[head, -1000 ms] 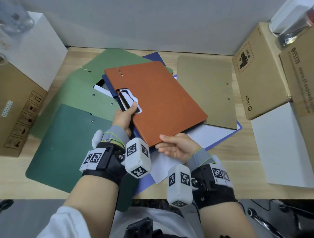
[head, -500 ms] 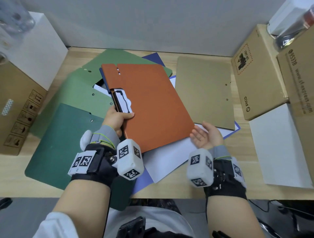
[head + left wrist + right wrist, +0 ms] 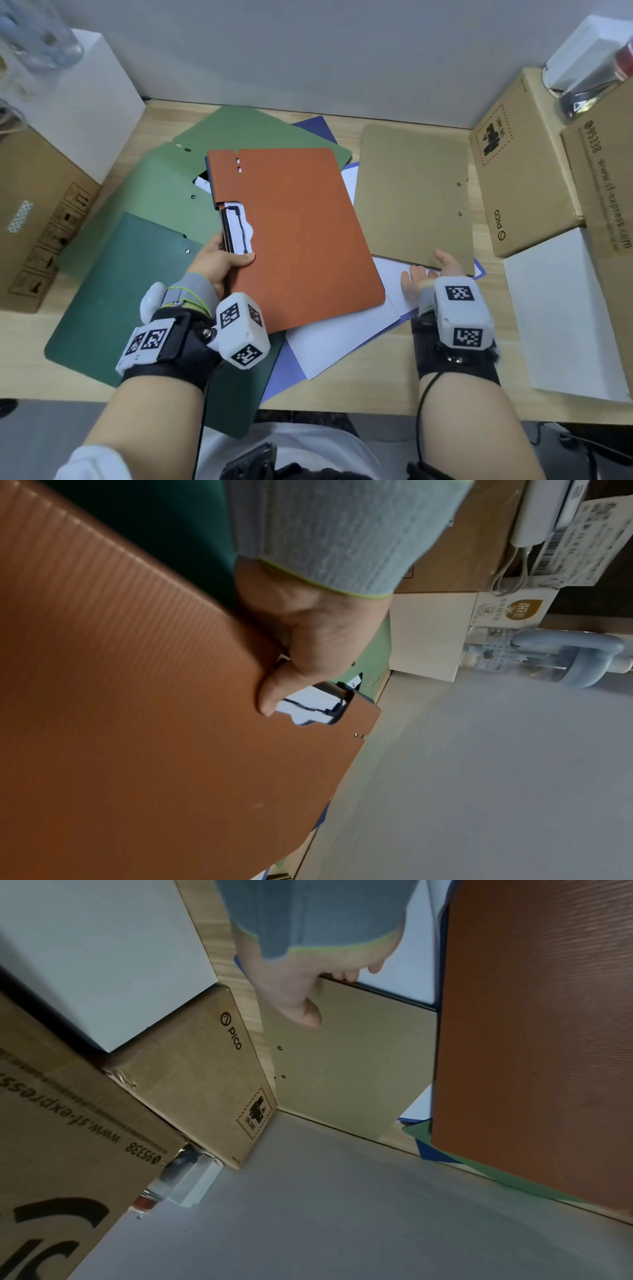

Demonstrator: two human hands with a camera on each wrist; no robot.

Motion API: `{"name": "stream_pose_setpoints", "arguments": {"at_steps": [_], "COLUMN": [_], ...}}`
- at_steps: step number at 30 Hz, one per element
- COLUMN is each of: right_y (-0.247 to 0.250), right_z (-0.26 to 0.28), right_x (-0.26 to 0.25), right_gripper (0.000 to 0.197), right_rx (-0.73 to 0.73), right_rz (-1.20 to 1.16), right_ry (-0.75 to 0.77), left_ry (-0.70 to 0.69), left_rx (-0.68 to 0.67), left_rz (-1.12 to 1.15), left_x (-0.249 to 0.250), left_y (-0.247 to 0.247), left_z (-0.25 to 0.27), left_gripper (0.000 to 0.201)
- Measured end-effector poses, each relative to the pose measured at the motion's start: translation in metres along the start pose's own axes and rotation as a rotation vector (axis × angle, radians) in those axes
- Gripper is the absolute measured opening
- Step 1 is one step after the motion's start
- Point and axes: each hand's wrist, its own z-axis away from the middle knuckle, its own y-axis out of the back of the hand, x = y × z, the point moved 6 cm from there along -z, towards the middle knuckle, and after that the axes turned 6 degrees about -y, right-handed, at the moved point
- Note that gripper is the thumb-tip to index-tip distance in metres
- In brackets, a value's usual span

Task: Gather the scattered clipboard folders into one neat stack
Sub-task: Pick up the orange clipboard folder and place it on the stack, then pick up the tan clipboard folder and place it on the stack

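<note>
Bare wooden desk (image 3: 363,387) lay open only along the near edge, between the folders and the person. Cardboard boxes (image 3: 520,178) and a white box (image 3: 561,315) walled the right side, close beside the tan folder (image 3: 411,192). A brown carton (image 3: 37,219) and white block (image 3: 85,113) closed the left. The grey wall (image 3: 308,54) shut off the far side.

Each forearm wears a broad black strap carrying a white block printed with black-and-white square markers. A grey knitted cuff edged in yellow-green covers the wrist behind the left hand (image 3: 219,263) and the right hand (image 3: 431,274). A white sleeve covers the left upper arm.
</note>
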Motion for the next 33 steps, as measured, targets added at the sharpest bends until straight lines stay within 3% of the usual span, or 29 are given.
{"name": "stream_pose_setpoints", "arguments": {"at_steps": [3, 8, 11, 15, 17, 21, 24, 27, 28, 29, 31, 33], "right_y": [-0.001, -0.009, -0.02, -0.037, -0.049, -0.07, -0.077, -0.081, -0.081, -0.08, -0.078, -0.075], "right_z": [-0.005, -0.009, -0.006, 0.008, 0.022, 0.061, 0.079, 0.094, 0.1, 0.103, 0.109, 0.112], "right_x": [0.002, 0.0, -0.009, -0.026, -0.034, -0.037, -0.027, -0.005, 0.005, 0.015, 0.036, 0.058], "right_gripper": [0.013, 0.022, 0.011, 0.038, 0.028, 0.03, 0.007, 0.04, 0.046, 0.041, 0.025, 0.034], "right_rx": [0.002, 0.006, -0.09, -0.189, -0.269, -0.394, -0.46, -0.521, -0.525, -0.52, -0.534, -0.624], "right_rz": [0.001, -0.079, -0.022, 0.03, 0.081, 0.33, 0.633, 1.029, 1.155, 1.289, 1.54, 1.685], "right_ry": [-0.022, -0.016, 0.107, 0.306, 0.423, 0.699, 0.851, 1.015, 1.057, 1.134, 1.33, 1.446], "left_ry": [-0.008, 0.002, 0.01, 0.023, 0.024, 0.033, 0.038, 0.056, 0.073, 0.094, 0.124, 0.135], "left_rx": [-0.014, -0.027, -0.03, -0.041, -0.043, -0.07, -0.077, -0.058, -0.071, -0.096, -0.121, -0.161], "left_rz": [-0.008, -0.012, -0.015, -0.021, -0.014, -0.002, -0.027, -0.009, 0.01, 0.05, 0.172, 0.244], "left_x": [-0.001, -0.002, -0.001, -0.003, -0.004, -0.005, -0.002, 0.0, 0.001, 0.004, 0.006, 0.009], "left_y": [0.0, 0.001, 0.003, 0.005, 0.006, 0.003, 0.002, 0.003, 0.003, 0.0, 0.0, -0.002], "left_z": [-0.001, -0.002, -0.002, -0.002, -0.002, -0.005, -0.006, -0.009, -0.01, -0.008, -0.01, -0.009], "left_gripper": [0.048, 0.049, 0.049, 0.048, 0.05, 0.055, 0.049, 0.028, 0.013, 0.011, 0.034, 0.046]}}
